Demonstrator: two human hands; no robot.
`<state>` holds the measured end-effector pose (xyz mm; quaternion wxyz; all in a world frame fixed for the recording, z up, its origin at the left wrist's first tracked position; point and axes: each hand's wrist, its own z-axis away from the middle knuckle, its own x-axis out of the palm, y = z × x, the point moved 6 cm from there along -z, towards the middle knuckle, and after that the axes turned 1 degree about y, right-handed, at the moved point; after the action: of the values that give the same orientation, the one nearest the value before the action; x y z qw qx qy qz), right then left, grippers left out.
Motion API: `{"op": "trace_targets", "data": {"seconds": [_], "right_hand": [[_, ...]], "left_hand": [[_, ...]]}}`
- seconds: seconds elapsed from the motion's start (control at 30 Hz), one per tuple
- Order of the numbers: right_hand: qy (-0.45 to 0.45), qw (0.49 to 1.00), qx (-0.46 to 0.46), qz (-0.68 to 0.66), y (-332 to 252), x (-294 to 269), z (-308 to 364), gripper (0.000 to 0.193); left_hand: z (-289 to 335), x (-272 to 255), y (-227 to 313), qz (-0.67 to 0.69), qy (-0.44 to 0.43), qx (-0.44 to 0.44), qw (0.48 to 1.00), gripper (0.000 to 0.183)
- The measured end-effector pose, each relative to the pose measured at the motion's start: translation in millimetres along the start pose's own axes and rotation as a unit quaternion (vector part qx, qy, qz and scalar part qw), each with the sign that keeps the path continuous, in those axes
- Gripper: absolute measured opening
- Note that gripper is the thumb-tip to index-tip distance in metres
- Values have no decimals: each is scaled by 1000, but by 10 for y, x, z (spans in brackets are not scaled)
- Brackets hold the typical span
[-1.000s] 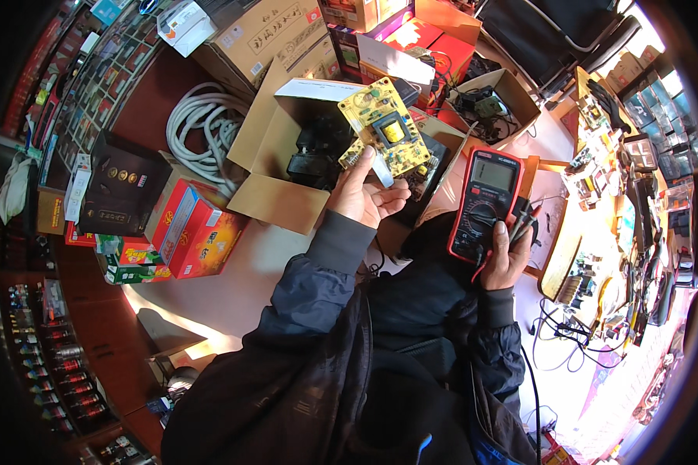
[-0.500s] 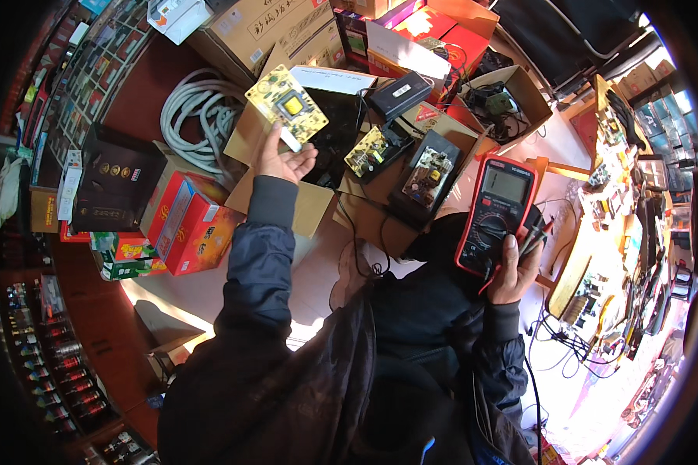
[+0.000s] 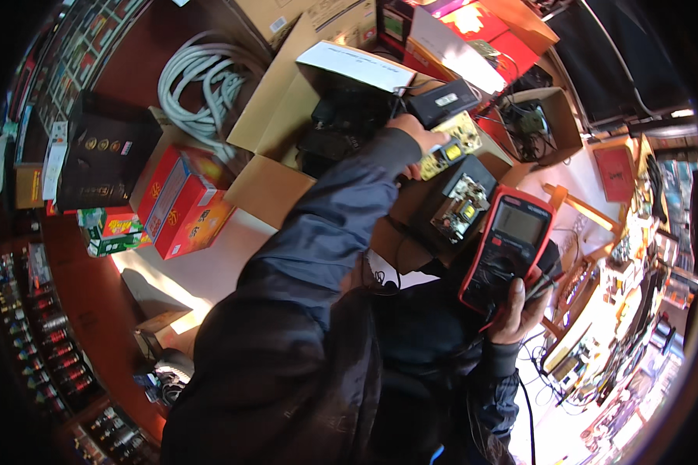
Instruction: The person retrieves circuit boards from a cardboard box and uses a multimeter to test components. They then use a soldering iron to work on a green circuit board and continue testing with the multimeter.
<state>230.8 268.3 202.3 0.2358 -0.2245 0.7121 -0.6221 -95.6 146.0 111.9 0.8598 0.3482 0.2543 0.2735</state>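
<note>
My left hand [image 3: 414, 139] reaches over the cardboard boxes in front of me. Its fingers are closed on the edge of a yellowish circuit board [image 3: 467, 132], which lies low beside an open black case [image 3: 459, 225] with electronics inside. Whether a second board is under it, I cannot tell. Just beyond that hand is a black power adapter [image 3: 444, 102]. My right hand [image 3: 517, 316] grips a red and dark-grey multimeter [image 3: 520, 226] by its lower end, display facing up. Test probes [image 3: 546, 284] stick out between the same fingers.
Dark devices [image 3: 341, 128] fill an open cardboard box [image 3: 271, 190] at centre. Coiled grey hose [image 3: 198, 93] and a red gift box [image 3: 180, 205] stand left. Another carton [image 3: 562, 124] with cables sits at right, near a cluttered bench [image 3: 597, 333].
My left hand has moved right and down with the circuit board, from above the open box to beside the black case. The right hand still holds the multimeter. The view has shifted.
</note>
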Motion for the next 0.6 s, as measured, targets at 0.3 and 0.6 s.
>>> {"op": "trace_targets", "data": {"seconds": [0.3,0.6], "right_hand": [[18,997,38,63,55,-21,-27,53],[-38,993,109,5,126,144,-100,55]], "left_hand": [[234,-245,-678,100,162,39,981,54],[-1170,-1696,-2504,-109,312,-30,943,40]]}}
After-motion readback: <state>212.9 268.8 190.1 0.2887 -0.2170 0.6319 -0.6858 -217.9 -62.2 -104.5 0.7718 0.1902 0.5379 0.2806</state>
